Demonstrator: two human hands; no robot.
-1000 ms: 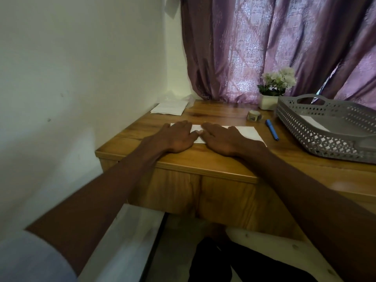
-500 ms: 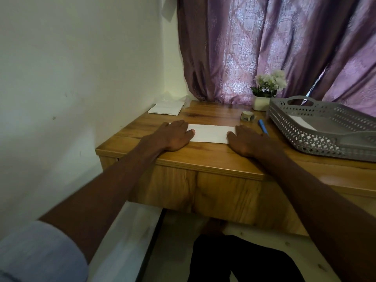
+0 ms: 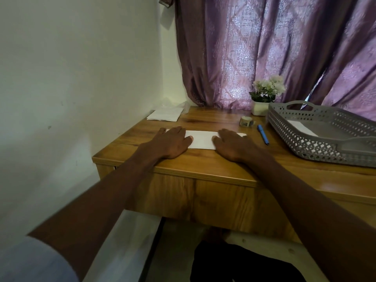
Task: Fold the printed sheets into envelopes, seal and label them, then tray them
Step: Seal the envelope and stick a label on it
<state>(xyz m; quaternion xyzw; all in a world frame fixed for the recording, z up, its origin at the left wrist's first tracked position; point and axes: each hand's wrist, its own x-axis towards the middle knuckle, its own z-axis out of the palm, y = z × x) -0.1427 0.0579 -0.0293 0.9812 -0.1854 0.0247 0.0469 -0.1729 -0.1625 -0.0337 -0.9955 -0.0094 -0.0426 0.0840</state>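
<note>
The left hand (image 3: 169, 143) lay flat, fingers straight, pressing down on the left end of the folded sheet (image 3: 202, 139); the right hand (image 3: 232, 144) lay the same way on its right end, neither hand curled round anything. Between them a bare white strip of the sheet showed, flat on the counter (image 3: 203, 165) near its front edge.

Judging from the palms spread along the paper, the step in hand was creasing a fold, with sealing, labelling and traying not yet done for this piece. The next move would likely call for lifting one hand while the other pinned the sheet, then either making a further fold or reaching for the tape roll (image 3: 246, 121).

That roll stood beyond the sheet's right end, toward the curtain (image 3: 264, 47). The blue pen (image 3: 263, 134) lay just right of the sheet, apart from it, its length running front to back. Farther right of the sheet sat the grey perforated tray (image 3: 305, 147), with something white and flat lying inside it; whether that was a finished envelope could not be told. Beyond the sheet's left end, by the wall, rested a small stack of papers (image 3: 165, 115). A potted flower (image 3: 264, 94) stood behind the tape roll.
</note>
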